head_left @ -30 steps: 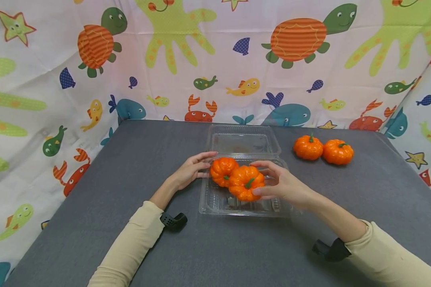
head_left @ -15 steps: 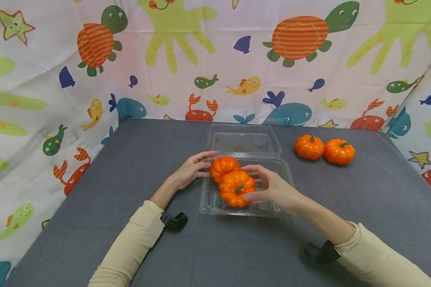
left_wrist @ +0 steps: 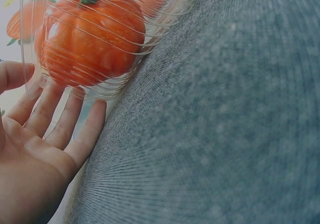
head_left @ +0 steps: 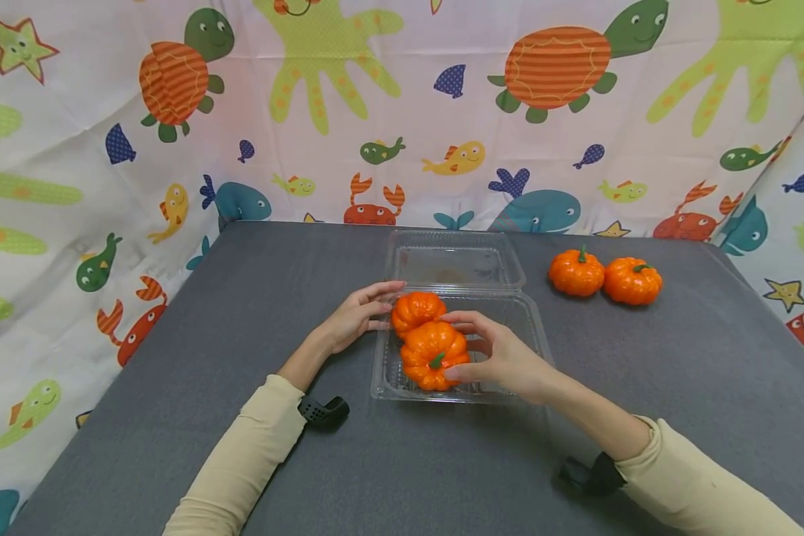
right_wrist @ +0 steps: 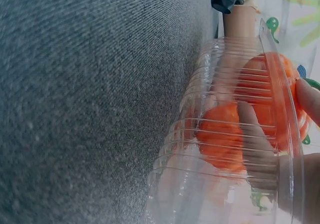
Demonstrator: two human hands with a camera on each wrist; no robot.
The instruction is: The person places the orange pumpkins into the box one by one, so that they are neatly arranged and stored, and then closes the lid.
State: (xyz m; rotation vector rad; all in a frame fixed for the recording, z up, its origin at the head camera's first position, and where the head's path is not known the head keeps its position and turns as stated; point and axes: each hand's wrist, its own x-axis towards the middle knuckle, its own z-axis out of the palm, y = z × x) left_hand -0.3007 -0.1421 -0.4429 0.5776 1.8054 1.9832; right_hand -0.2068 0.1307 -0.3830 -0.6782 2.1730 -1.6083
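Note:
A clear plastic clamshell container (head_left: 465, 394) lies with its lid folded back. Two small orange toy pumpkins are over its left half. My right hand (head_left: 502, 361) grips the nearer pumpkin (head_left: 429, 350), thumb at its front and fingers around its far right side. Through the clear wall in the right wrist view, a finger shows against this pumpkin (right_wrist: 257, 83). The farther pumpkin (head_left: 415, 309) sits at the container's left side, right beside the held one. With fingers fairly straight, my left hand (head_left: 355, 320) touches the left wall; its fingertips (left_wrist: 97, 108) show outside the plastic.
Two more orange pumpkins, one (head_left: 576, 273) beside the other (head_left: 633, 281), stand side by side at the back right of the grey table (head_left: 295, 260). The container's open lid (head_left: 455, 264) lies toward the back edge. A sea-animal patterned curtain (head_left: 402, 112) hangs behind.
My right hand has carried the nearer pumpkin left and toward the front of the container. The left hand and the farther pumpkin have stayed in place.

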